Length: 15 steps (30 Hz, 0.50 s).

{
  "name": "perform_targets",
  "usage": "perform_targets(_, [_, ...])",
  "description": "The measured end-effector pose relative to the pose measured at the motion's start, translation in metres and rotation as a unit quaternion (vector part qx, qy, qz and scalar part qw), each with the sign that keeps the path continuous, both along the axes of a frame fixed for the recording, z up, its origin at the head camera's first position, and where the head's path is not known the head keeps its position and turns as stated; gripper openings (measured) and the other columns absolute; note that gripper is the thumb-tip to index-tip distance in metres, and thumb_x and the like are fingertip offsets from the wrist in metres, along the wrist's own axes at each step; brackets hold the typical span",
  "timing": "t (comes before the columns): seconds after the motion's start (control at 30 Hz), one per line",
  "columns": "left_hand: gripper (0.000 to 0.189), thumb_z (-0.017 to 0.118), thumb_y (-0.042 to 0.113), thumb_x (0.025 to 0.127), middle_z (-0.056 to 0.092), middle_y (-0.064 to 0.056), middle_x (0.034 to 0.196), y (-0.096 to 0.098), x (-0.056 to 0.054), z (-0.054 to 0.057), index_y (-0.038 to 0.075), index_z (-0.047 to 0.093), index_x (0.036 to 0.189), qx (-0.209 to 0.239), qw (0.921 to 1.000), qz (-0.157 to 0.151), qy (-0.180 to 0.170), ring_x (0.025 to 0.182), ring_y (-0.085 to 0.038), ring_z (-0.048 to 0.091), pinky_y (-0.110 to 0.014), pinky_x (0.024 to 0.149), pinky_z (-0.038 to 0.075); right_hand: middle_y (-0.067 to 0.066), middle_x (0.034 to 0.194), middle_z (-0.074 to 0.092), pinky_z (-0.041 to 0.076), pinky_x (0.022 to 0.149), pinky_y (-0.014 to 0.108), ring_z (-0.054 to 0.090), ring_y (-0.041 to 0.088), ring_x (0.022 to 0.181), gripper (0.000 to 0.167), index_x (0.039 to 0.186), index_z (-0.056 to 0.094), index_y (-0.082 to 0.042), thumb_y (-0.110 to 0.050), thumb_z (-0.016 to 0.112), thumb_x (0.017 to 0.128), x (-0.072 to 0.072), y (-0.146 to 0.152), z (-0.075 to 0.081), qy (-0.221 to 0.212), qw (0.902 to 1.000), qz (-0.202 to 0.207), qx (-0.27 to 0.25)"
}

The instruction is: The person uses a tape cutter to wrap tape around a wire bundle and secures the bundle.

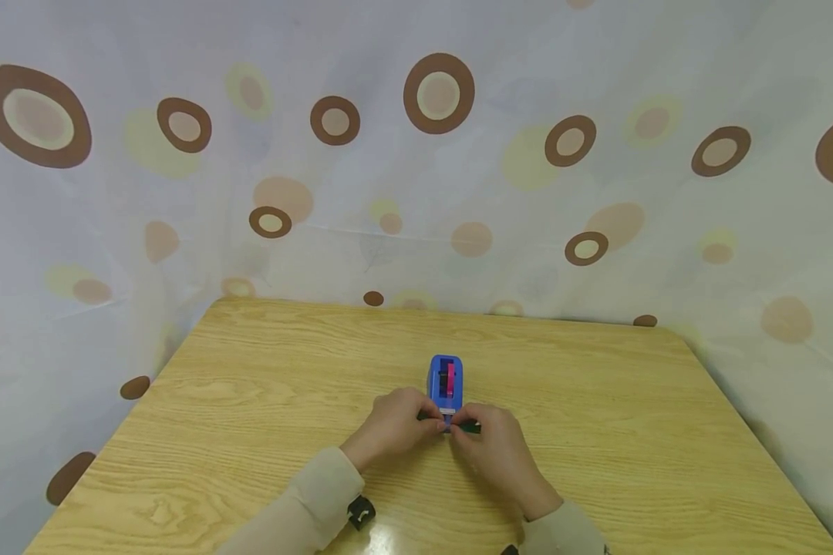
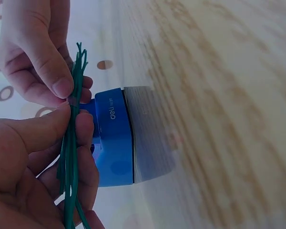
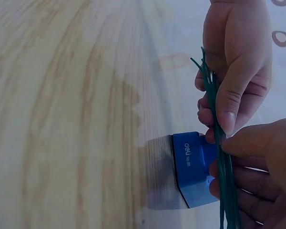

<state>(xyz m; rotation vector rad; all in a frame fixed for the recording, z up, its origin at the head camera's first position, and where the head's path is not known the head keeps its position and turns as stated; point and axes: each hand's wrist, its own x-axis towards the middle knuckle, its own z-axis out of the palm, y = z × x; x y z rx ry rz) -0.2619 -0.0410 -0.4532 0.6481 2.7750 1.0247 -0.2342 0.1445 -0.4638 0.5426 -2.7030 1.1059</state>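
Observation:
A thin bundle of green strips (image 2: pixel 71 162) is held crosswise in front of a blue tape dispenser (image 1: pixel 458 401). My left hand (image 1: pixel 397 422) pinches the bundle near its middle between thumb and fingers. Close beside it, my right hand (image 1: pixel 494 447) grips the other half, the two thumb tips nearly meeting. A small piece of clear tape (image 2: pixel 73 101) shows on the strips between the thumbs. The dispenser stands on the table, its pink tape core (image 1: pixel 451 379) visible from above. In the right wrist view, the strips (image 3: pixel 210 90) fan out slightly at one end.
The wood-grain table (image 1: pixel 284 370) runs back to a pale curtain (image 1: pixel 500 185) printed with brown and yellow circles. A small black object (image 1: pixel 361 512) is by my left cuff.

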Motion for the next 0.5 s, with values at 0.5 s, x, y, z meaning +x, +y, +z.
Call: perform_targets(0.5, [0.004, 0.077, 0.026, 0.087, 0.071, 0.017, 0.087, 0.0034, 0.0014, 0.0041, 0.026, 0.081, 0.088, 0.004, 0.9995, 0.026, 0.018, 0.090, -0.007, 0.062, -0.054, 0.087, 0.036, -0.006, 0.089, 0.074, 0.055, 0.079, 0.031, 0.069, 0.010, 0.087, 0.020, 0.089, 0.075, -0.014, 0.003, 0.078, 0.080, -0.0039, 0.0017, -0.0044, 0.050, 0.9984, 0.025, -0.008])
